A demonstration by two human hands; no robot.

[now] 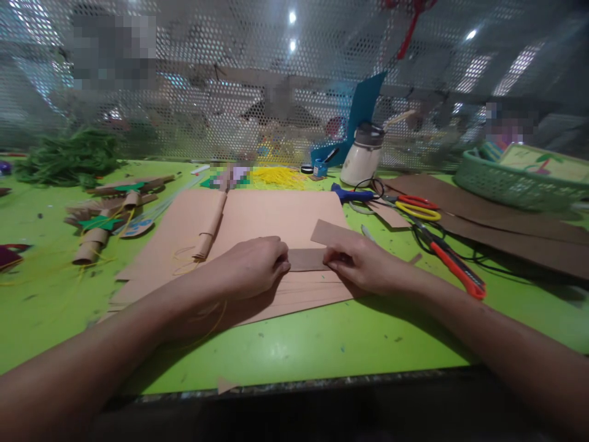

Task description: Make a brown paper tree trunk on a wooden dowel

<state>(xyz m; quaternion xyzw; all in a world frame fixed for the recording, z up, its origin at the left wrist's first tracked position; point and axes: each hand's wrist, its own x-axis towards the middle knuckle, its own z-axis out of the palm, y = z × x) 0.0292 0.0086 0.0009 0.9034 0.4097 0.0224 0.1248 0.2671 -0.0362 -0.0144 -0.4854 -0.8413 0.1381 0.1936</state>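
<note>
A short brown paper strip (pixel 305 259) stretches between my two hands, just over a stack of tan paper sheets (pixel 285 215). My left hand (pixel 257 265) pinches its left end with curled fingers. At the other end my right hand (pixel 361 258) grips the strip between thumb and fingers. A second brown paper piece (pixel 329 232) sticks out above my right hand; whether it is part of the same strip I cannot tell. Left of my left hand, a rolled paper tube (pixel 210 227) with yellow string lies on the sheets.
On the right lie a red utility knife (pixel 453 267), scissors (pixel 418 209), a blue glue gun (pixel 354 194), brown cardboard (pixel 501 221) and a green basket (pixel 515 178). Paper-roll figures (pixel 94 239) and green shredded strands (pixel 69 158) are at left. A white jug (pixel 363 158) stands behind, before a perforated metal screen (pixel 207 104).
</note>
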